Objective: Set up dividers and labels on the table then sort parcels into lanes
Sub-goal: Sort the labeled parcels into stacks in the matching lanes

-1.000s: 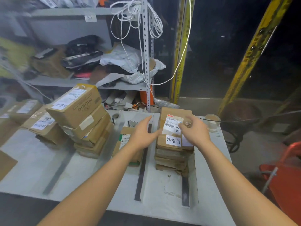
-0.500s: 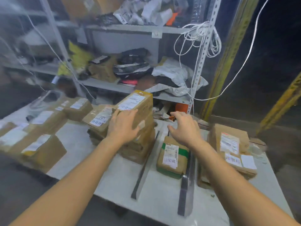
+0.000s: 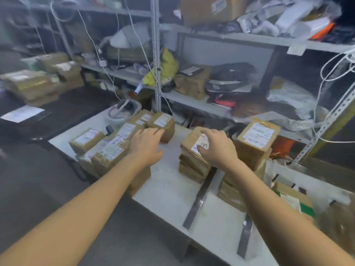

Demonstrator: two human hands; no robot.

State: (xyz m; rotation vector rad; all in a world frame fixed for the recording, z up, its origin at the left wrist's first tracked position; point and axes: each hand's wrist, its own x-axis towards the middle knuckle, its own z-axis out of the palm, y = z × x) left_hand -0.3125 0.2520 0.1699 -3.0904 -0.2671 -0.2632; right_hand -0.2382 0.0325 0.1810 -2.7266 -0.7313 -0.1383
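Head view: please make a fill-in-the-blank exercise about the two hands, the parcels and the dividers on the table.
1. The right hand grips the top parcel of a short stack, just ____ of a dark divider strip.
2. ____ such strips are visible on the white table.
3. The left hand, fingers straight above the loose parcels, holds ____.
Missing words: left; two; nothing.

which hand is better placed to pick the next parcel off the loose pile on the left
Left. The left hand is spread over the loose pile, fingertips by its far parcel. The right hand grips the top parcel of the short stack, across bare table.
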